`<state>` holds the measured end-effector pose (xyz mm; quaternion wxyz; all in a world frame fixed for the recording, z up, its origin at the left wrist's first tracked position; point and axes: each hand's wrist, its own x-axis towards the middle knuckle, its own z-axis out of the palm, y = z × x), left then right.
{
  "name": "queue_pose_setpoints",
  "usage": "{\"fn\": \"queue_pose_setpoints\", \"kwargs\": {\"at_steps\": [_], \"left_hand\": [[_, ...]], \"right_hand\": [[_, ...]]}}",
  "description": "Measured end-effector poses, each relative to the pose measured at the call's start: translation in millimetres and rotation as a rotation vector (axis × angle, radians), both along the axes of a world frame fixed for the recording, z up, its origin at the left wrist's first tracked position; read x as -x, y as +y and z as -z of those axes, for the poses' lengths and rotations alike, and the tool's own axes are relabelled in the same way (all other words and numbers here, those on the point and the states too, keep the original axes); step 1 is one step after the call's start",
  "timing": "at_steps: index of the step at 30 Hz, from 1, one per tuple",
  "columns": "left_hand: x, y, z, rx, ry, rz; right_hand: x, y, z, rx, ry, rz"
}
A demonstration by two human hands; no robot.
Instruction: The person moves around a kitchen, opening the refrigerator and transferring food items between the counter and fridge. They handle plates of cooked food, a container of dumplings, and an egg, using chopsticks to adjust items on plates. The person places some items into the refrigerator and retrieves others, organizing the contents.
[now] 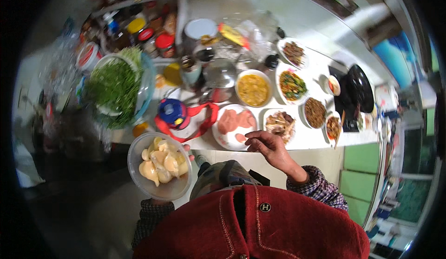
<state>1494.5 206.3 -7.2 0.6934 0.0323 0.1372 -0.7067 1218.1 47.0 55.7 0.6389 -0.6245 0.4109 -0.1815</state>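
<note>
My left hand (188, 151) holds a round clear plastic bowl (134, 170) from beneath; only its fingertips show at the rim. In the bowl lie several pale, peeled pieces that look like large garlic cloves (170, 163). My right hand (266, 146) is over the near edge of a white plate (228, 142), its fingers bent and apart with nothing plainly between them. Pink slices of meat (231, 119) lie on that plate, and one small slice (240, 138) is beside my right fingertips. A dish of cut meat pieces (279, 122) stands just right of the plate.
Several filled dishes, among them a bowl of yellow soup (253, 89) and a plate of greens (292, 85), stand on the white counter (306, 144). A black wok (361, 88) is at the right. Leafy greens (116, 85), jars and a blue-lidded container with a red strap (170, 112) stand left.
</note>
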Motion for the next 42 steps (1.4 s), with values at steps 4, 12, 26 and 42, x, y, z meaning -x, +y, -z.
{"fn": "queue_pose_setpoints", "kwargs": {"at_steps": [4,12,26,42], "left_hand": [[45.1,-38.4,-7.0,0.246,-0.036,0.241],[241.1,-102.3,-11.6,0.362,-0.009,0.639],[570.7,-118.6,-30.8,0.442,-0.385,1.421],[771.4,-240.8,30.8,-0.011,0.188,1.461]], "right_hand": [[65.8,8.4,6.4,-0.002,-0.016,0.123],[263.9,52.5,23.5,-0.002,-0.121,0.509],[516.4,265.8,10.9,0.002,-0.161,1.613],[706.2,137.7,20.9,-0.128,-0.118,1.514]]}}
